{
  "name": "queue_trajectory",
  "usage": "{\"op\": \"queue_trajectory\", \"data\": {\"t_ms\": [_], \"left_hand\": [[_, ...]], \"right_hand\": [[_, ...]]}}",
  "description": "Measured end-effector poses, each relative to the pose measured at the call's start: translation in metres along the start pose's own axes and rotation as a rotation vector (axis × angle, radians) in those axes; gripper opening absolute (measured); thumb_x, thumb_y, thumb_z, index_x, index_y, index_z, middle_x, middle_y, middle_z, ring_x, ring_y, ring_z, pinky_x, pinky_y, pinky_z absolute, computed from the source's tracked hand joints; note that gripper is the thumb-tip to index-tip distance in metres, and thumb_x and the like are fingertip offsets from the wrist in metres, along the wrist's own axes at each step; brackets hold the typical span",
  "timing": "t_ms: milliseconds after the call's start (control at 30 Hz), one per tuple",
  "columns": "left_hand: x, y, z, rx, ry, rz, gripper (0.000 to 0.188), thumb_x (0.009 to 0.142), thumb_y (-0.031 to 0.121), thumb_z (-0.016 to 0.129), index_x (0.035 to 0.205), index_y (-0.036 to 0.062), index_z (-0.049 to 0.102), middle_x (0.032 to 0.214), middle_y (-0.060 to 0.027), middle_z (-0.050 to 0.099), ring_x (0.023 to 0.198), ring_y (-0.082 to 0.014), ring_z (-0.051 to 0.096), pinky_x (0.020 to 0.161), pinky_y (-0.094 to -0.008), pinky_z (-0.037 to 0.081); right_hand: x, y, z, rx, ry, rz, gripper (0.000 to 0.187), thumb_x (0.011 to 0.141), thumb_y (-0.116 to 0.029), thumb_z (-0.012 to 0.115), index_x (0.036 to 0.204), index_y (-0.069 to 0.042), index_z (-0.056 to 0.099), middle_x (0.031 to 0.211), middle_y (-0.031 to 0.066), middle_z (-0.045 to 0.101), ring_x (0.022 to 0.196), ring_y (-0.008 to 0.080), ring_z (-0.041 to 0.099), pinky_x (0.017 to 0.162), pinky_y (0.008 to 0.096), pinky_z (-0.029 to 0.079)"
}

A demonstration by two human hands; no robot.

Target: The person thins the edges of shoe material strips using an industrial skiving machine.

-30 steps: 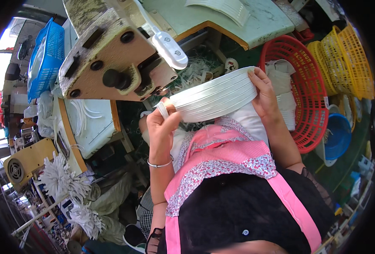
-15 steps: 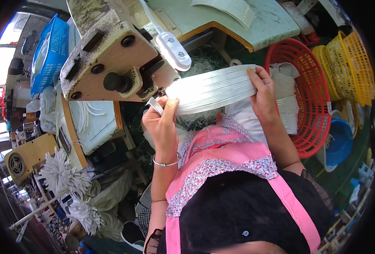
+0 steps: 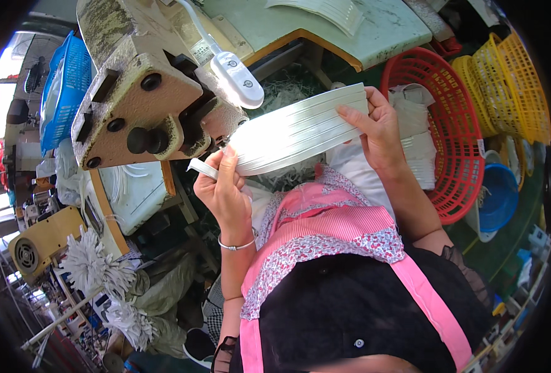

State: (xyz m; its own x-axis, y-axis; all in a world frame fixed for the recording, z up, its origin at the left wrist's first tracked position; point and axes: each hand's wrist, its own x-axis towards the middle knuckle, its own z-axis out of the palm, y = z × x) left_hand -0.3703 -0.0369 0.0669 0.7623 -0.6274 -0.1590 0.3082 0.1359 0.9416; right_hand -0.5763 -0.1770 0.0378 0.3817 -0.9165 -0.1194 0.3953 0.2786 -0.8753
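A glossy white curved panel, ribbed with long parallel lines [image 3: 300,132], is stretched between my two hands in front of the sewing machine head [image 3: 148,102]. My left hand [image 3: 224,196] pinches the panel's left end, close to the machine's needle area. A narrow white strip [image 3: 202,168] sticks out to the left from between those fingers. At the other end, my right hand [image 3: 380,133] is closed on the panel, thumb on top and fingers behind the edge. A white lamp [image 3: 238,81] on a bent neck hangs just above the panel.
At the right stand a red basket [image 3: 471,121] holding white pieces, yellow baskets [image 3: 514,87] and a blue basin [image 3: 498,198]. More white strips lie on the pale tabletop [image 3: 387,37]. A blue basket [image 3: 70,93] and white strip bundles [image 3: 95,264] are at the left.
The machine and surroundings have shifted slightly left in view. My right hand has moved its grip inward, its thumb now farther onto the panel, and the panel tilts more steeply.
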Motion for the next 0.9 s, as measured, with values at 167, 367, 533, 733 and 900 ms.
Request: {"op": "queue_trajectory", "data": {"t_ms": [167,367,533,733,900], "left_hand": [[0.005,-0.004,-0.014,0.009,0.013,0.034,0.009,0.092,0.006,0.066,0.092,-0.0026,0.066,0.061,0.0082,0.045,0.047,0.0023,0.027,0.043,-0.0182,0.016],[0.015,-0.007,-0.032,0.013,-0.036,0.038,0.016,0.094,0.017,0.067,0.091,0.0020,0.063,0.063,0.0072,0.046,0.047,0.0002,0.029,0.043,-0.0183,0.018],[0.029,-0.017,-0.029,-0.091,-0.096,-0.122,0.032,0.099,0.038,0.056,0.093,0.0070,0.057,0.076,0.0027,0.053,0.056,-0.0046,0.038,0.046,-0.0206,0.023],[0.029,-0.021,-0.020,-0.006,-0.018,0.219,0.016,0.098,0.019,0.058,0.095,0.0035,0.061,0.087,-0.0013,0.062,0.082,-0.0101,0.061,0.079,-0.0265,0.050],[0.033,-0.018,-0.031,0.028,0.016,0.272,0.014,0.096,0.013,0.054,0.095,0.0022,0.062,0.092,-0.0049,0.065,0.083,-0.0119,0.062,0.078,-0.0262,0.051]], "right_hand": [[0.004,0.000,0.011,-0.070,-0.041,-0.018,0.033,0.085,-0.007,0.074,0.111,-0.001,0.056,0.096,0.0082,0.070,0.075,0.0104,0.068,0.056,0.0229,0.056],[0.012,-0.003,0.028,-0.091,-0.086,-0.068,0.033,0.084,-0.009,0.073,0.111,0.000,0.057,0.097,0.0080,0.070,0.077,0.0101,0.068,0.058,0.0234,0.056],[0.015,-0.004,0.029,-0.093,-0.106,-0.109,0.033,0.084,-0.008,0.073,0.112,0.000,0.057,0.098,0.0078,0.070,0.081,0.0094,0.067,0.064,0.0233,0.057],[0.009,-0.005,0.036,-0.129,-0.106,-0.105,0.032,0.085,-0.007,0.073,0.112,0.001,0.057,0.099,0.0080,0.070,0.083,0.0093,0.067,0.070,0.0232,0.056],[0.005,-0.001,0.046,-0.170,-0.116,-0.082,0.032,0.087,-0.008,0.073,0.113,0.001,0.056,0.101,0.0082,0.070,0.085,0.0089,0.066,0.073,0.0233,0.055]]}}
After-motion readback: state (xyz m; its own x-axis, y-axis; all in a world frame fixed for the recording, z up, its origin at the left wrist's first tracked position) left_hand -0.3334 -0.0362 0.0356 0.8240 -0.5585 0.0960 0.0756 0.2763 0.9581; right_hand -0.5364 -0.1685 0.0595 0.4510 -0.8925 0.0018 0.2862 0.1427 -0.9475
